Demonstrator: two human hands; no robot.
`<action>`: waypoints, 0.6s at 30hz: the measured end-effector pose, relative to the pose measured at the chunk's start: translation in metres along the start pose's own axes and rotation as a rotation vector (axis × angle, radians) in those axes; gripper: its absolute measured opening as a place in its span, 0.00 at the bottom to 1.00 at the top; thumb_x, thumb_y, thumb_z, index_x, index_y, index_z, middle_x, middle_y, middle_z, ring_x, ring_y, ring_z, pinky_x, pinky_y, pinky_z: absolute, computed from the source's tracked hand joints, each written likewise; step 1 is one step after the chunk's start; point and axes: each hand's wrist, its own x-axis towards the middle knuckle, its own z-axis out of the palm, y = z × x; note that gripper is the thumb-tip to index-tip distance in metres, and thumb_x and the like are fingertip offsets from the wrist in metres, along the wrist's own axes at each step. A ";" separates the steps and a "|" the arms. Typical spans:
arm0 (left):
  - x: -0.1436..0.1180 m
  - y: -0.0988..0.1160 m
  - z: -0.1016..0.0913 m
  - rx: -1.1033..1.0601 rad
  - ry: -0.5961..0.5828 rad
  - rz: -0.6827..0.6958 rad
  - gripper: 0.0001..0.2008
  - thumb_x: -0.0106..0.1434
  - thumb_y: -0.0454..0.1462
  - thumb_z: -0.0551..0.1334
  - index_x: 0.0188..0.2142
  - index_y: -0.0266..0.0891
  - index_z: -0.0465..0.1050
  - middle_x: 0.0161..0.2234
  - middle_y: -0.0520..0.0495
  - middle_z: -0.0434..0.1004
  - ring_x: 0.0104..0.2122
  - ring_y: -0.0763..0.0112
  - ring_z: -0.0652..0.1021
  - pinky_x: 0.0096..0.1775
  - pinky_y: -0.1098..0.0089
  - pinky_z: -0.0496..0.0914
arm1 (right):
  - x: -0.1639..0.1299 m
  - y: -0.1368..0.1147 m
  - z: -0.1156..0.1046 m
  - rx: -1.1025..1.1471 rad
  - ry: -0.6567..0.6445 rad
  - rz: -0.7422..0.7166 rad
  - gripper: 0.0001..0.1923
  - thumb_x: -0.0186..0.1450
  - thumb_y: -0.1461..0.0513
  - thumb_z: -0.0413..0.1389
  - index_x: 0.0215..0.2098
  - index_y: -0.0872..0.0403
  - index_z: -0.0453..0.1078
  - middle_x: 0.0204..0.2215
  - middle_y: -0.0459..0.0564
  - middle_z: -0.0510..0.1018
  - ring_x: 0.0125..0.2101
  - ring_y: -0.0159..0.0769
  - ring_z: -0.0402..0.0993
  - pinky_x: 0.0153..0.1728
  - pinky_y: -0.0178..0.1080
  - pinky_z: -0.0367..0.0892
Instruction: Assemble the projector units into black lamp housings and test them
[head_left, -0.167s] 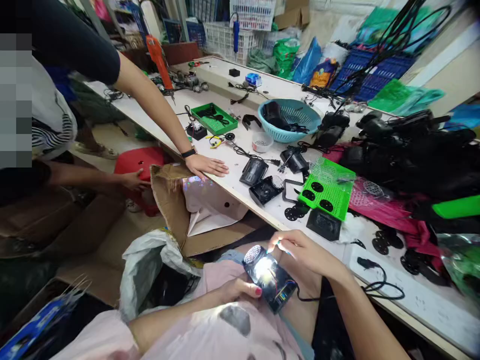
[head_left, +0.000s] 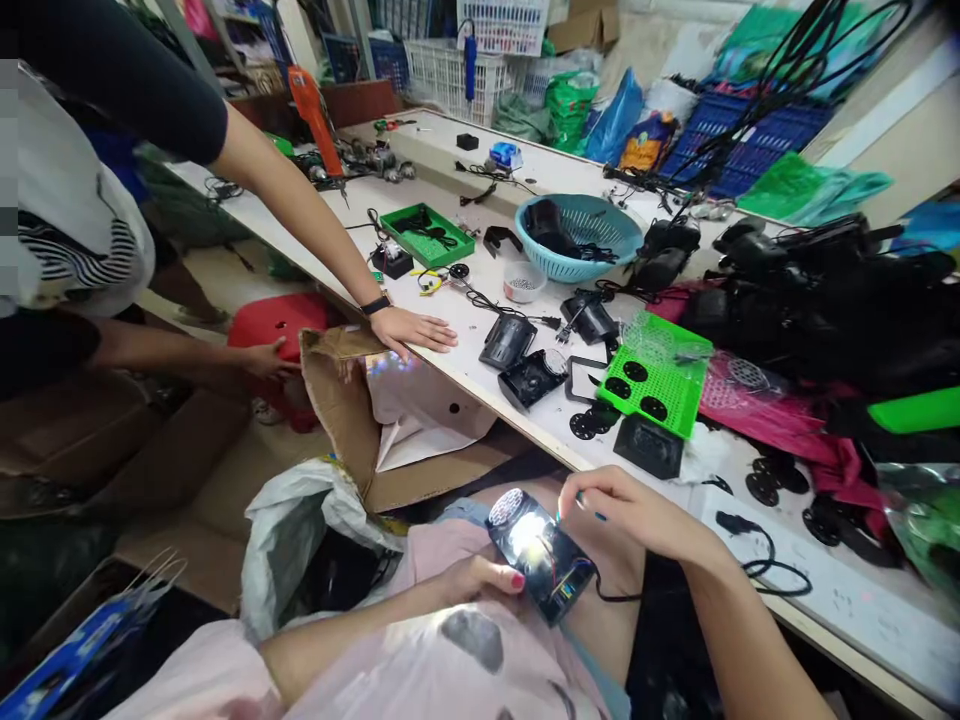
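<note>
In the head view, a black device (head_left: pixel 551 570) with a glaring white light is held over the lap at the lower centre of the frame. It is gripped at its left edge by the left hand (head_left: pixel 476 580), whose thumb is laid on the open side. Coloured wires are exposed at the lower end, a clear faceted lens (head_left: pixel 506 507) is seen at the upper end, and a black cable (head_left: pixel 619 598) is led off to the right.

The right hand (head_left: pixel 619 508) is raised just beside the device's upper right edge, with thumb and forefinger brought close together; whether anything is pinched between them cannot be told.

The white table (head_left: pixel 472 350) is crossed by scattered parts from upper left to lower right. Black housings (head_left: pixel 532 378) are placed at the centre, and a bright green tray (head_left: pixel 686 400) bearing black discs (head_left: pixel 634 372) is set to their right. Dark pieces are held in a light blue basket (head_left: pixel 577 268) farther up.

At left centre, the table edge is touched by a co-worker's hand (head_left: pixel 412 328), under which a cardboard box (head_left: pixel 334 400) is left open. A white sack (head_left: pixel 262 540) is seen below it.
</note>
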 end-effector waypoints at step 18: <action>0.004 0.048 0.060 -0.045 0.328 0.140 0.24 0.69 0.53 0.53 0.45 0.41 0.80 0.43 0.42 0.83 0.51 0.52 0.78 0.54 0.59 0.67 | 0.026 -0.016 0.029 -0.428 0.183 -0.180 0.11 0.73 0.60 0.50 0.41 0.50 0.75 0.40 0.46 0.78 0.42 0.34 0.75 0.43 0.37 0.67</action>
